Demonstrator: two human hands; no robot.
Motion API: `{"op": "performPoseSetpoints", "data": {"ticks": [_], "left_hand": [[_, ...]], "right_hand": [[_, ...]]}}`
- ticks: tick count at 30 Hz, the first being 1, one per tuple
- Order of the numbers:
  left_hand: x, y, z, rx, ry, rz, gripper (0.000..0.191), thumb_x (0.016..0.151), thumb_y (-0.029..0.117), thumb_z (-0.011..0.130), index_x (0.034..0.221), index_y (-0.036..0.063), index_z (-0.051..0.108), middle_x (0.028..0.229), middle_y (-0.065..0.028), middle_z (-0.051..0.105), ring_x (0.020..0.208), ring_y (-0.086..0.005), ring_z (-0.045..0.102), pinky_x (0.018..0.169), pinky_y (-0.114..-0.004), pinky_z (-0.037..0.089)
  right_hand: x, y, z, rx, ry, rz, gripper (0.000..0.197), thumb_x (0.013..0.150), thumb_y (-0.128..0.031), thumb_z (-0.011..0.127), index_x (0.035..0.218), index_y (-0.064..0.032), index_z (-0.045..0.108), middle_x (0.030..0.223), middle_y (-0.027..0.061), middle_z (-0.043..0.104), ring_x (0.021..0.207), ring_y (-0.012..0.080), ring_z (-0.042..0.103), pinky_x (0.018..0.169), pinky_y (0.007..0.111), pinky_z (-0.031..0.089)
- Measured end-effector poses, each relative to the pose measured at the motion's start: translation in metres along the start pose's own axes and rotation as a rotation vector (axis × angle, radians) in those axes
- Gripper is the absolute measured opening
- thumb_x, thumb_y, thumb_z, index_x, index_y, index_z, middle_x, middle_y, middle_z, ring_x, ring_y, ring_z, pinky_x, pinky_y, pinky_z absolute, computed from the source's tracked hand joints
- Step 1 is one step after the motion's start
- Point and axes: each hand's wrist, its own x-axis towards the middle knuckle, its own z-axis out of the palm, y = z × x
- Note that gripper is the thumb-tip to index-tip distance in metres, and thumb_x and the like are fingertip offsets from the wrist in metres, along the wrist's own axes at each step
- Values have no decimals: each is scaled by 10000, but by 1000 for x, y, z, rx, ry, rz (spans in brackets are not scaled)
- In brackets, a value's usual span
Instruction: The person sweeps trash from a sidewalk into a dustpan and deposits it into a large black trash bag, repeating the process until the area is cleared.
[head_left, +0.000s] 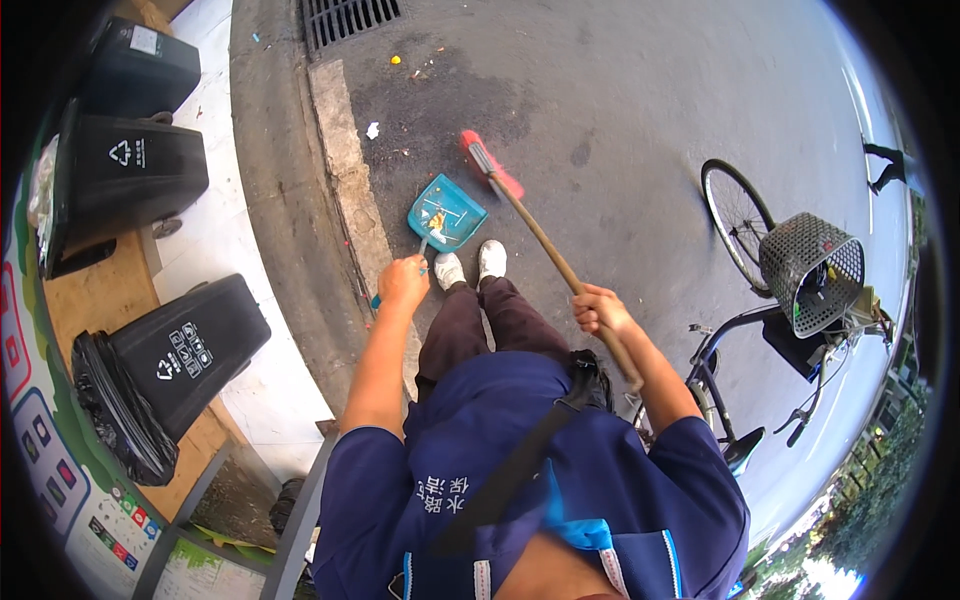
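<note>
My left hand (403, 283) is closed around the handle of a teal plastic dustpan (465, 217), whose pan is low over the asphalt in front of my feet. Inside the pan lie a crumpled yellowish scrap (436, 220), thin white sticks and small bits of litter. My right hand (601, 309) grips the wooden stick of a broom (551, 251). Its red bristle head (491, 166), slightly blurred, is ahead and to the right of the dustpan, apart from it. A white scrap (373, 130) and a yellow piece (395, 60) lie on the road beyond the dustpan.
A stone kerb (349, 165) runs along my left, with a drain grate (352, 19) far ahead. Black wheeled bins (142, 161) stand beyond it, one lined with a black bag (124, 409). On my right is a bicycle (724, 360) with a basket (806, 274). A person's legs (886, 165) show farther right.
</note>
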Motion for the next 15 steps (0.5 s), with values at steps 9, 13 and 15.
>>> {"op": "performPoseSetpoints", "data": {"ticks": [9,13,15], "left_hand": [[-59,-76,-7,-184,31,-250,136,750,217,624,864,152,658,758,-138,647,748,-337,620,679,-436,489],[-60,-101,7,-135,96,-340,159,784,247,576,856,128,653,763,-165,642,755,-356,616,670,-452,487],[-54,-108,6,-99,80,-389,179,797,258,557,858,119,651,770,-175,640,763,-361,615,669,-458,486]], "right_hand": [[14,-49,67,-1024,164,-362,229,731,-69,544,944,15,552,577,53,501,450,139,494,408,292,408],[103,-1,100,-1240,227,-336,225,733,-88,548,923,33,537,576,57,517,478,136,506,424,312,427],[109,33,96,-1306,86,-542,180,733,-75,536,882,26,550,565,52,507,455,141,491,394,307,415]]}}
